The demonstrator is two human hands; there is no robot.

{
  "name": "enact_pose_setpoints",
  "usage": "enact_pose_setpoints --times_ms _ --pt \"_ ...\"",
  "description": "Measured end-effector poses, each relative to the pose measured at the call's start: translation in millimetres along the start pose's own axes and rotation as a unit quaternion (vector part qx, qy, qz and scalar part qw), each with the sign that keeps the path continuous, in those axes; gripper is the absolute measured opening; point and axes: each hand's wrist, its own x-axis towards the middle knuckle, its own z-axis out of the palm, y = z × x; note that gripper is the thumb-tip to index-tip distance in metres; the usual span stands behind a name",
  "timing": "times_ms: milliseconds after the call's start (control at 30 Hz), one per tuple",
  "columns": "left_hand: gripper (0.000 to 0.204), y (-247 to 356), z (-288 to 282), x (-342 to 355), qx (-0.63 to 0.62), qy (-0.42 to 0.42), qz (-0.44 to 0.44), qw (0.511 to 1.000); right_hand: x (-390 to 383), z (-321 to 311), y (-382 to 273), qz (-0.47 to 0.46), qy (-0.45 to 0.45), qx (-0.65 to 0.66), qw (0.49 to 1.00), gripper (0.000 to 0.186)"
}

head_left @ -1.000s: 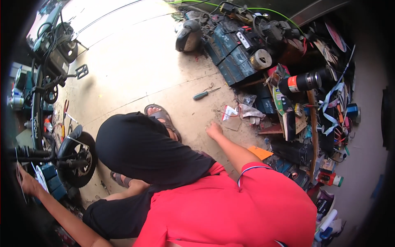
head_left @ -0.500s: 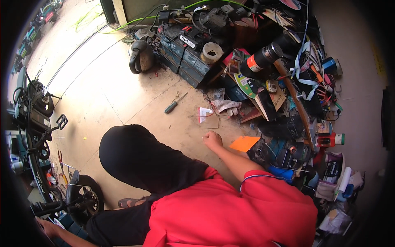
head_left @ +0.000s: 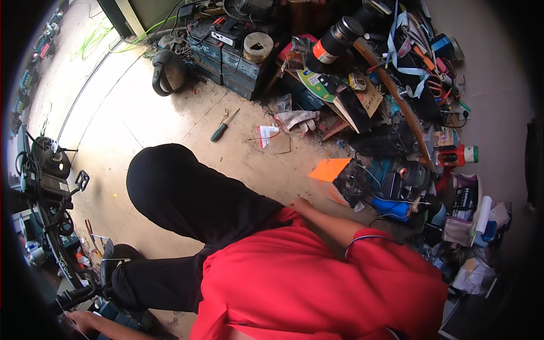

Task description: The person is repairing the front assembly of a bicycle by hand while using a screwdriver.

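Observation:
At the lower left rim my left hand (head_left: 85, 322) is beside the black handlebar (head_left: 73, 299) of a small bicycle. Its fingers look curled, but what they hold, if anything, is lost at the dark rim. My right hand (head_left: 299, 205) is close by my black-trousered leg, at the edge of my red shirt. Only a small part of it shows, and its fingers are mostly hidden. Ahead on the floor lies a screwdriver (head_left: 224, 126) with a green handle. An orange-sided box (head_left: 330, 169) sits to the right of my right hand.
The bicycle frame (head_left: 51, 226) stands along the left. Ahead are a dark kettle (head_left: 169, 72) and a grey toolbox (head_left: 226, 73). A black bottle (head_left: 334, 44) rises from cluttered shelving on the right. Work gloves (head_left: 297, 120) lie beside a white packet (head_left: 267, 136).
My right hand has drawn back from over the floor toward my body. My left hand has shifted slightly right near the handlebar. The whole view has swung a little.

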Motion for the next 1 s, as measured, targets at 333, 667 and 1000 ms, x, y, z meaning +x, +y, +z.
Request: enact_pose_setpoints --times_ms 333,667,1000 --pt "0.035 30 -40 -37 -0.07 -0.166 -0.165 0.97 40 -79 -106 0.104 -0.051 0.188 0.975 0.032" --pt "0.02 126 -143 -124 -0.247 -0.336 -0.197 0.887 -1 -192 -395 -0.19 -0.087 0.444 0.872 0.049" --pt "0.037 19 -320 -265 -0.156 -0.359 -0.554 0.735 -12 -233 -510 -0.434 -0.184 0.266 0.841 0.054"
